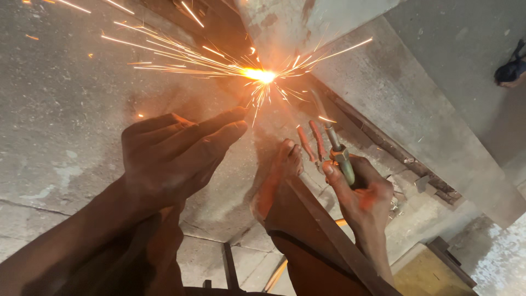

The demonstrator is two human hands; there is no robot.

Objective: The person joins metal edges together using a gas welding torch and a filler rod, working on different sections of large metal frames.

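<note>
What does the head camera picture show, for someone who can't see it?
Bright sparks fly over a concrete floor. The right hand grips a welding holder; the open left hand is held up flat before the sparks, a bare foot between them.

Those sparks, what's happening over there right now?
A person is arc welding on the floor. The right hand grips an electrode holder, whose rod reaches up to a bright arc throwing sparks over the concrete floor. The left hand is raised flat, fingers together, between the camera and the glare, holding nothing. A bare foot rests on a metal bar below the arc. Another long steel piece lies along the floor to the right.
</note>
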